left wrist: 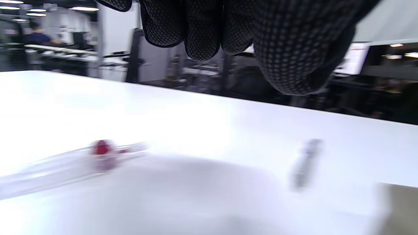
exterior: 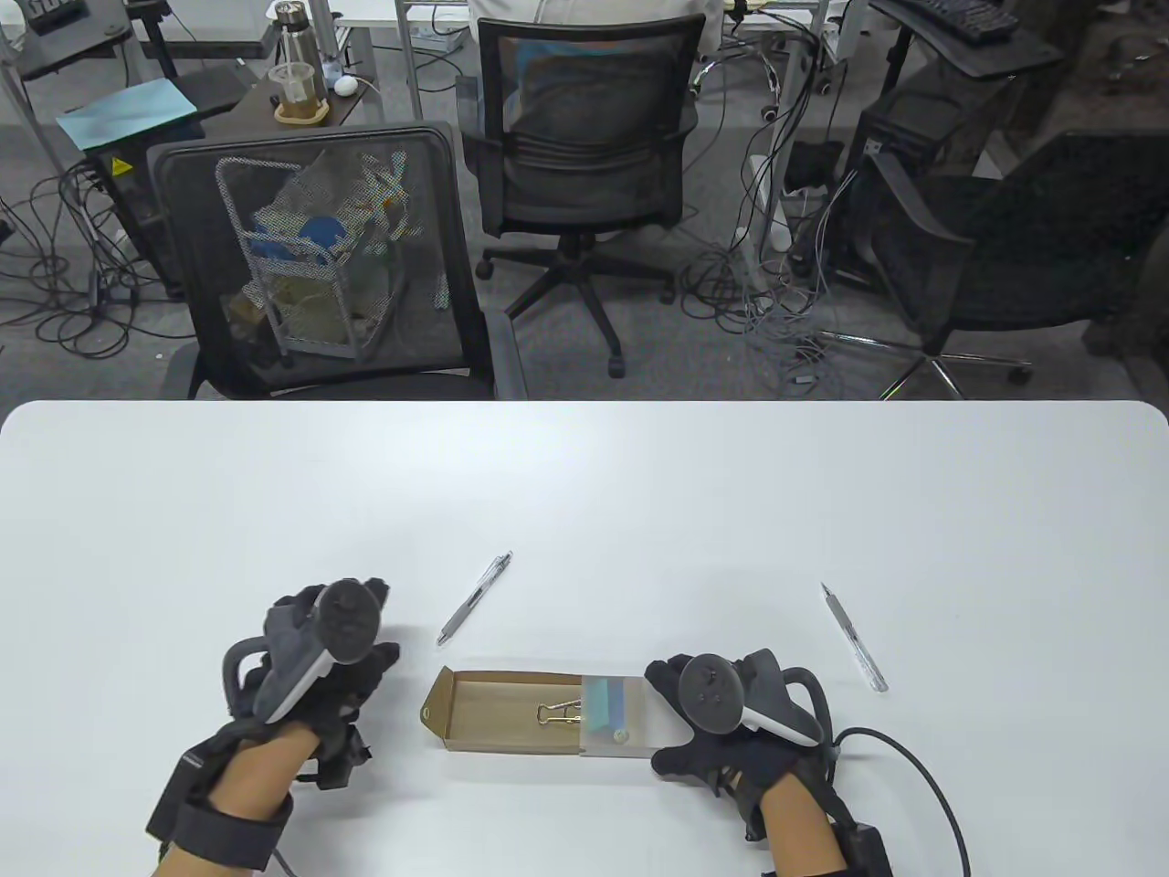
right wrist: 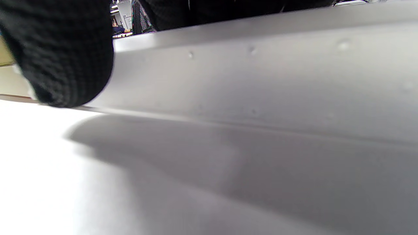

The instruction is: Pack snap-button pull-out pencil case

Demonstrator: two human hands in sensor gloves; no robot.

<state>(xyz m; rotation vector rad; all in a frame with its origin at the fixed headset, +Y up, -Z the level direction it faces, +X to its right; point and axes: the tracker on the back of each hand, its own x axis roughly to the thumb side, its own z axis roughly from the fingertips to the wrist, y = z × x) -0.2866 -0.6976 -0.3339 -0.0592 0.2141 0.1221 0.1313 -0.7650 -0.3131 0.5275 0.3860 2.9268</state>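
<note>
The pencil case (exterior: 548,713) lies on the white table near the front. Its brown drawer (exterior: 493,699) is pulled out to the left, and a gold binder clip (exterior: 559,713) lies in it. My right hand (exterior: 667,722) grips the pale sleeve (exterior: 616,722) at its right end, thumb on the near side and fingers on the far side. In the right wrist view the sleeve (right wrist: 261,81) fills the frame, with my thumb (right wrist: 62,65) against it. My left hand (exterior: 370,639) hovers empty just left of the drawer. Its fingers (left wrist: 202,32) hang above the table.
A clear pen (exterior: 475,598) lies behind the drawer. Another slim pen (exterior: 854,637) lies to the right of my right hand. A blurred clear tube with a red part (left wrist: 103,151) lies on the table below my left hand. Chairs stand beyond the far edge.
</note>
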